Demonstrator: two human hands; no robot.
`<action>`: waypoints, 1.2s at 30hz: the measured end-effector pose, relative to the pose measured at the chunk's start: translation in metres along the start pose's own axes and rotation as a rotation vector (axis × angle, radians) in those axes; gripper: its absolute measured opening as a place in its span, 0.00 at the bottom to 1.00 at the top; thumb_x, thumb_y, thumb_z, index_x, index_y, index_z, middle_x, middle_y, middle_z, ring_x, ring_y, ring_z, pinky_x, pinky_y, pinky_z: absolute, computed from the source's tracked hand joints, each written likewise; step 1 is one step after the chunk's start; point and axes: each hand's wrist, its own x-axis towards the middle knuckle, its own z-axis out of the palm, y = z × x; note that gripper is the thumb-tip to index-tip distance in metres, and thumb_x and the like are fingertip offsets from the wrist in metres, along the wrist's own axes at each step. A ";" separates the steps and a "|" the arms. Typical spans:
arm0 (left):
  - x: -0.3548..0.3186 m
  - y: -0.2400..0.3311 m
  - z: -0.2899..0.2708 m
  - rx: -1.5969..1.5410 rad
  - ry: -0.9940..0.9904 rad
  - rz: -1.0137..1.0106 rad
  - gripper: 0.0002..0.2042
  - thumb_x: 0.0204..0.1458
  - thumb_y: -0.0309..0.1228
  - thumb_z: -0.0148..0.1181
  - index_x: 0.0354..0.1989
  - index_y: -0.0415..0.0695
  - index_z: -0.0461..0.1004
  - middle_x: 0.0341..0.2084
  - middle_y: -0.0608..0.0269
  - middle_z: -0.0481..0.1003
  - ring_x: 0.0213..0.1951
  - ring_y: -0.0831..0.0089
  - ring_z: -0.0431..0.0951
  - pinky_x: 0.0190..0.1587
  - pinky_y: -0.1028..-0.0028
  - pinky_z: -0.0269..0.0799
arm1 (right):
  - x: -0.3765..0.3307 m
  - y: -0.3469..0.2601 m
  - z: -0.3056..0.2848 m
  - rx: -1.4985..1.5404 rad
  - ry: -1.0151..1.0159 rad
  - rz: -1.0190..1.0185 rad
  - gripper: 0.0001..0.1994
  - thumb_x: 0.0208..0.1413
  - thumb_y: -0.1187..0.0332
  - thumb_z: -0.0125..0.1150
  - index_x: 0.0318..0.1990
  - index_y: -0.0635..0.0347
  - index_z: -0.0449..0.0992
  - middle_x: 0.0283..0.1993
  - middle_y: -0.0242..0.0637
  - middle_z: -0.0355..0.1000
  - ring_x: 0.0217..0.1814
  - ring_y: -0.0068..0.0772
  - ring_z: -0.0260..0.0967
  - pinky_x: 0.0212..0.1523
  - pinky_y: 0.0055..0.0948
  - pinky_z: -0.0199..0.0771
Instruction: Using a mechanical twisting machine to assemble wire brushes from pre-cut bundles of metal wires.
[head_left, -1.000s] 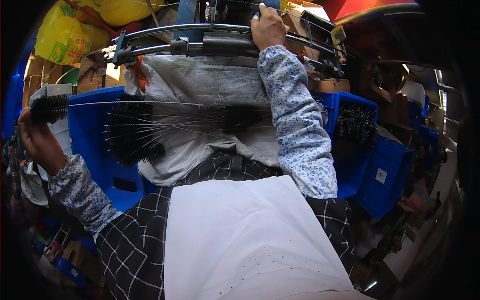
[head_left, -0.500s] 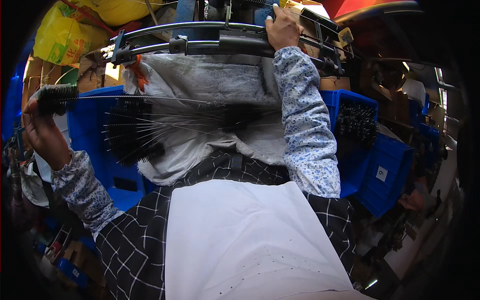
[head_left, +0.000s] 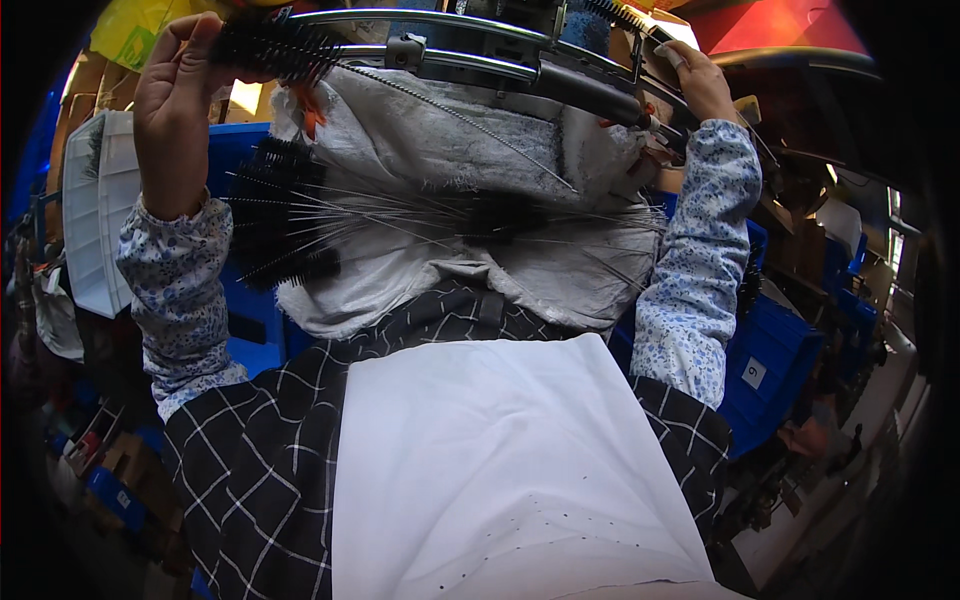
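Note:
My left hand (head_left: pixel 178 110), raised at the upper left, pinches the black bristle head of a wire brush (head_left: pixel 275 50). The brush's bare twisted stem slants down to the right over a grey-white cloth (head_left: pixel 440 130). My right hand (head_left: pixel 703 85) is at the right end of a metal machine (head_left: pixel 480 62) with two bright rods. Its fingers are closed near a thin dark rod, and what they hold is not clear. Across the cloth on my lap lies a bundle of wire brushes (head_left: pixel 380 212), their black heads at the left and middle.
A blue bin (head_left: pixel 245 320) stands at my left beside a white plastic crate (head_left: pixel 98 220). Another blue bin (head_left: pixel 768 375) with a white label is at the right. Yellow bags (head_left: pixel 125 35) and cardboard are behind on the left. A red surface (head_left: pixel 780 28) is at the upper right.
My left hand has moved up and right with the brush, whose stem now slants downward. My right hand has left the machine's rod and shifted right to its end. The view has shifted slightly.

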 end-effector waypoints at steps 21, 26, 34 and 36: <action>-0.083 -0.019 -0.046 0.914 -0.223 -0.278 0.10 0.49 0.33 0.50 0.33 0.38 0.64 0.24 0.63 0.68 0.28 0.77 0.66 0.33 0.79 0.62 | -0.017 -0.092 0.045 -0.161 0.417 -0.003 0.15 0.47 0.64 0.50 0.43 0.55 0.69 0.31 0.42 0.69 0.33 0.39 0.63 0.39 0.36 0.62; -0.097 -0.022 -0.052 0.727 -0.114 -0.386 0.09 0.49 0.33 0.50 0.32 0.38 0.66 0.25 0.64 0.68 0.29 0.77 0.66 0.34 0.80 0.61 | -0.002 -0.100 0.044 -0.139 0.555 0.007 0.09 0.45 0.66 0.50 0.34 0.49 0.74 0.28 0.37 0.68 0.41 0.42 0.60 0.42 0.39 0.56; -0.095 -0.030 -0.059 0.796 -0.143 -0.432 0.10 0.51 0.34 0.48 0.27 0.38 0.65 0.19 0.67 0.65 0.24 0.80 0.61 0.28 0.82 0.58 | 0.002 -0.101 0.051 -0.151 0.452 -0.007 0.10 0.44 0.66 0.49 0.36 0.49 0.73 0.29 0.35 0.68 0.42 0.40 0.60 0.42 0.39 0.55; -0.095 -0.027 -0.056 0.792 -0.077 -0.370 0.11 0.52 0.34 0.47 0.27 0.38 0.64 0.20 0.68 0.65 0.24 0.81 0.61 0.28 0.82 0.57 | 0.002 -0.102 0.050 -0.157 0.449 0.029 0.11 0.44 0.66 0.49 0.36 0.48 0.73 0.29 0.35 0.68 0.42 0.40 0.60 0.42 0.39 0.55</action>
